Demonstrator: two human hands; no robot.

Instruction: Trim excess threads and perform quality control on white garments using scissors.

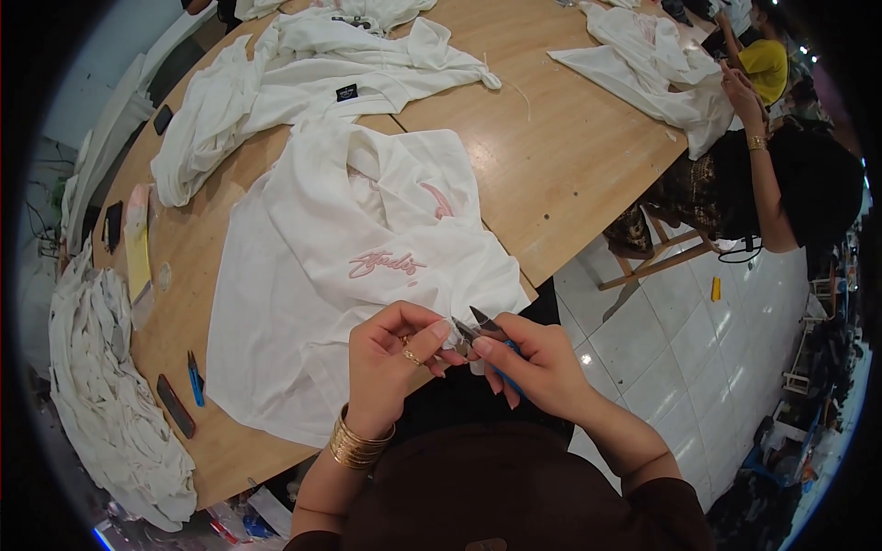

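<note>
The left hand point(390, 354) pinches the white garment's point(340, 275) edge; the right hand point(537, 363) grips thread snips point(480, 326).

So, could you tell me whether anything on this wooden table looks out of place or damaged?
Nothing stands out. The left hand pinches an edge of the white printed garment while the right hand holds blue-handled thread snips at it. Other white garments lie crumpled on the wooden table; no tear or spill shows.
</note>
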